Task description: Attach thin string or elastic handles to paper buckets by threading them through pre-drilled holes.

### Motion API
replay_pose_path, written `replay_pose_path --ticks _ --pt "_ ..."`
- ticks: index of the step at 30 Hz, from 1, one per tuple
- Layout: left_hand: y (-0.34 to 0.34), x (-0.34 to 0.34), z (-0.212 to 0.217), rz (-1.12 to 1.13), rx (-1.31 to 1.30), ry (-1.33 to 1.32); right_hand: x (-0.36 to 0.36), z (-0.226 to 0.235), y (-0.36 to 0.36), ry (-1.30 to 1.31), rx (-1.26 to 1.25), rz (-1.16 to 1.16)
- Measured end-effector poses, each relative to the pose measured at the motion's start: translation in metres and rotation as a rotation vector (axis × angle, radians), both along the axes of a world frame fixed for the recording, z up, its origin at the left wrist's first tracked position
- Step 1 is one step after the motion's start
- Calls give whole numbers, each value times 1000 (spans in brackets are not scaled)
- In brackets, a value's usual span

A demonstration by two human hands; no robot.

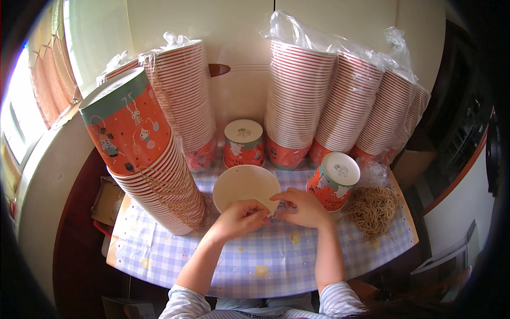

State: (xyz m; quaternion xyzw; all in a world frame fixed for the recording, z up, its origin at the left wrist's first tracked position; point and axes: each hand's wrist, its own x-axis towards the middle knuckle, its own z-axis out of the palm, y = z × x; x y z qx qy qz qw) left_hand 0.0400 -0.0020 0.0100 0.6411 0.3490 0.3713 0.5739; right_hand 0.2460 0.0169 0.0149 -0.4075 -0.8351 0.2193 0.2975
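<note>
An open paper bucket (pixel 246 183) with a pale inside stands mouth up at the middle of the table. At its near rim my left hand (pixel 241 219) is closed, thumb and fingers pinched together; what lies between them is too small to make out. My right hand (pixel 304 208) is at the right part of the same rim, its fingers curled and close to the left fingertips. Whatever it pinches is hidden. Just right of it, an upside-down orange bucket (pixel 325 192) with a green band stands. A heap of tan twine (pixel 374 210) lies beyond that.
A tall nested bucket stack (pixel 151 194) leans at the left, with twine strands (pixel 180 199) draped down its side. Plastic-wrapped stacks (pixel 300 90) line the back on both sides. Another upturned bucket (pixel 243 141) stands behind the open one. A checked cloth (pixel 212 266) covers the table.
</note>
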Motion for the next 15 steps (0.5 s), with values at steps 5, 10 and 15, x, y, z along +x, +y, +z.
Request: replay_pose_path --ticks 5,10,15 --pt "2 -1 2 30 -32 -29 -2 11 -9 161 -159 102" --pt "7 -4 -4 29 -3 0 -12 11 -11 238 -40 76" --pt "9 -4 -4 30 68 -20 -20 -4 -1 259 169 105"
